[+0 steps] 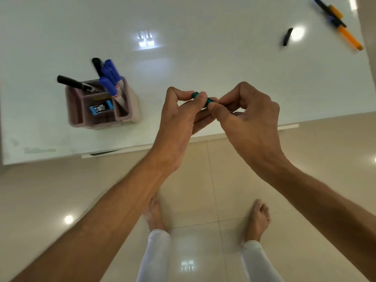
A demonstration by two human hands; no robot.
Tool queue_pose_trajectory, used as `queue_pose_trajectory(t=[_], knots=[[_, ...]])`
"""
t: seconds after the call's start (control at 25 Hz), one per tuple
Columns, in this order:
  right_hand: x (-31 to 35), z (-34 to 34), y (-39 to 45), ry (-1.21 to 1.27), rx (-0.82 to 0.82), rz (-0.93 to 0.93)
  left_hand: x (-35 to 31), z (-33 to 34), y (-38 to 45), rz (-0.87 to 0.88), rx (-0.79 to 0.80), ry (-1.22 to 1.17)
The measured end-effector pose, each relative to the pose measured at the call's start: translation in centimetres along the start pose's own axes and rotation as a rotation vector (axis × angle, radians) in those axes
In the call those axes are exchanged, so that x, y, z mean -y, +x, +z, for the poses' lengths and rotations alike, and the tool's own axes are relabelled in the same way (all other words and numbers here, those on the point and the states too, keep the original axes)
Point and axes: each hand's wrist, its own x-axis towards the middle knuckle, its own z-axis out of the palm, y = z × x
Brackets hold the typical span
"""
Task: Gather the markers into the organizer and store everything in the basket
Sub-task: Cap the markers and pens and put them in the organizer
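Note:
A green marker [203, 97] is held above the near edge of the white table [203, 58]. My left hand [179, 115] pinches its capped end and my right hand [246, 112] pinches the other end; most of the marker is hidden by my fingers. The pink organizer [130, 106] stands at the left of the table with blue markers [110, 78] and a black marker [71, 82] sticking out of it. A black cap or short marker [287, 37] lies at the far right, beside orange and blue markers [338, 23]. No basket is in view.
A blue stapler [100, 108] sits in the organizer's front compartment. The table's front edge [223, 134] runs just below my hands. Beige floor tiles and my bare feet [258, 218] are below it.

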Motion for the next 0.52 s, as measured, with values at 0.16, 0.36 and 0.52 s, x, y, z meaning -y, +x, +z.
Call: queue_pose_trajectory(t=[0.16,0.36,0.52], knots=[[2.5,1.0,-0.5,0.026,0.107,-0.007,-3.6,-4.6,-3.4,0.221,-0.153,0.144],[3.0,0.3,-0.5,-0.045,0.106,0.040,-10.2,-14.8,-6.8,0.574,-0.482,0.409],[2.6,0.9,-1.7,-0.132,0.174,0.077,-13.0,-20.7,-6.4,0.584,-0.627,0.675]])
